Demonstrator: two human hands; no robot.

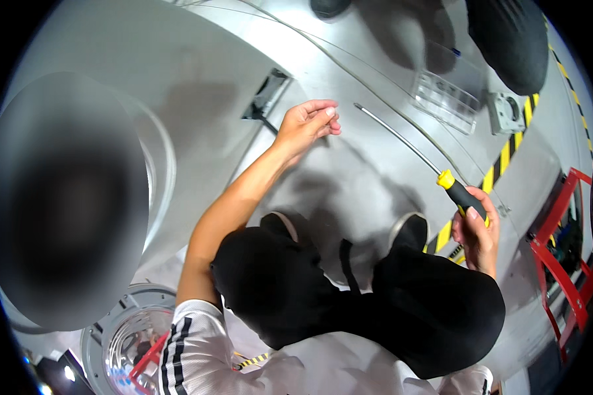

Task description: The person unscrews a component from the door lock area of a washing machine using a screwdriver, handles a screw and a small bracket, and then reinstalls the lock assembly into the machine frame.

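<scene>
My right hand (482,238) is wrapped round the black and yellow handle of a long screwdriver (456,189). Its thin metal shaft slants up and left, and the tip points toward my left hand without touching it. My left hand (308,128) is held out over the grey floor, thumb and fingertips pinched together. Whatever may be between those fingertips is too small to make out. Just left of this hand, a dark recessed opening (270,92) shows in a large smooth grey casing (197,59); a short dark bar runs from the opening toward my wrist.
Ahead right lie a clear compartment box (447,99) and a small grey housing (507,113) with a round hole. A cable (349,71) crosses the floor. Yellow-black tape (505,158) runs along the right. A red metal frame (560,263) stands far right. Another person's dark-clad leg (512,46) shows beyond.
</scene>
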